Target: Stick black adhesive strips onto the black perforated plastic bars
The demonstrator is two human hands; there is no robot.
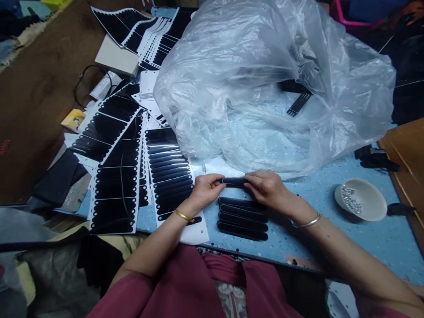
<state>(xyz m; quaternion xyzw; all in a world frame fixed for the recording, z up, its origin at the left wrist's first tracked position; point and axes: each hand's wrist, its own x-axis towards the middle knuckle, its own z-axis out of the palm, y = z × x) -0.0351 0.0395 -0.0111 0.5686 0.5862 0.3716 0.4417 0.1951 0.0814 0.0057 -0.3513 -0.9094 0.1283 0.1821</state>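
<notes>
A short black strip [234, 181] is stretched level between my two hands, just above the blue speckled table [298, 245]. My left hand [207, 188] pinches its left end, and my right hand [266, 186] pinches the right end. Below them, several black strips with rounded ends [242, 220] lie stacked side by side on the table. To the left of my left hand is a white sheet carrying rows of black strips [170, 171]. More such sheets [115, 185] overlap farther left.
A large clear plastic bag [234, 65] bulges across the back, with black pieces [298, 103] inside. At the right stands a white bowl [372, 198] of small metal parts, near a black clip-like object [376, 157]. A brown board [40, 93] rises at the left.
</notes>
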